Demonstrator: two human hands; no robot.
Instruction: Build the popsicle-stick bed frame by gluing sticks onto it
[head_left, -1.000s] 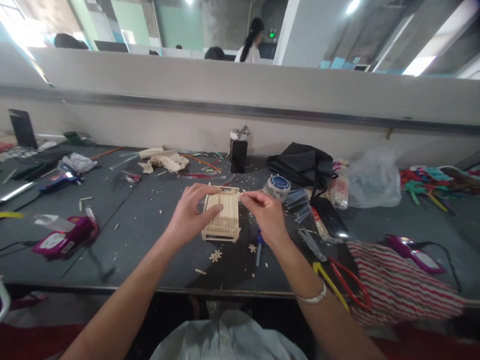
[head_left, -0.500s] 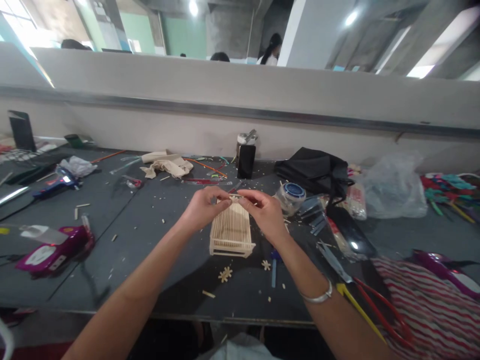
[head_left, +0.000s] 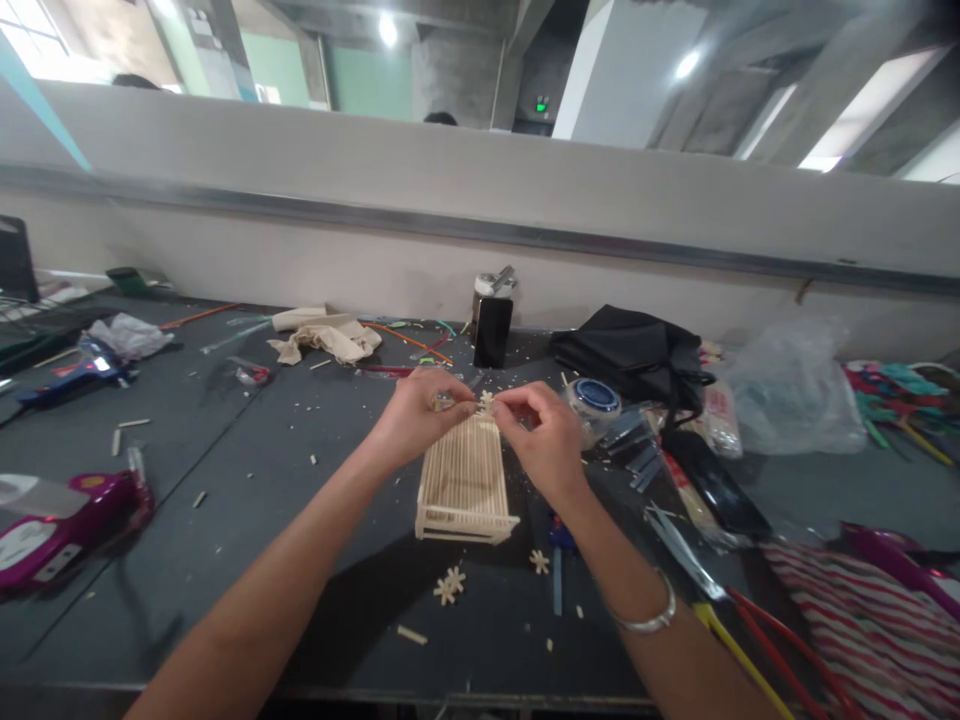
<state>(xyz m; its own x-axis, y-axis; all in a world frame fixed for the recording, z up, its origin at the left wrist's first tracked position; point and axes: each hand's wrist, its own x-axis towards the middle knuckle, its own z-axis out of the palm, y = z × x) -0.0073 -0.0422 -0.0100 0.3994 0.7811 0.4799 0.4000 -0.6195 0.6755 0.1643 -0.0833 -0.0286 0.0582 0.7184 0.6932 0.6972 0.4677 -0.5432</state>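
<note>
A small frame of pale wooden sticks lies on the dark table, with a raised rail at its near end. Over its far end, my left hand and my right hand come close together, fingertips pinched. Between them shows a small star-shaped wooden piece, which both hands' fingertips grip. Nearer the table's front edge lie a cluster of star-shaped pieces and a single wooden star. A loose stick piece is close by.
A phone leans upright behind the frame. To the right are a blue-lidded jar, a black bag, another phone, scissors and striped cloth. Glue guns and beige cloth are at left.
The view has shifted slightly. My hands are a little further apart at the fingertips, and the small star piece between them shows more clearly.
</note>
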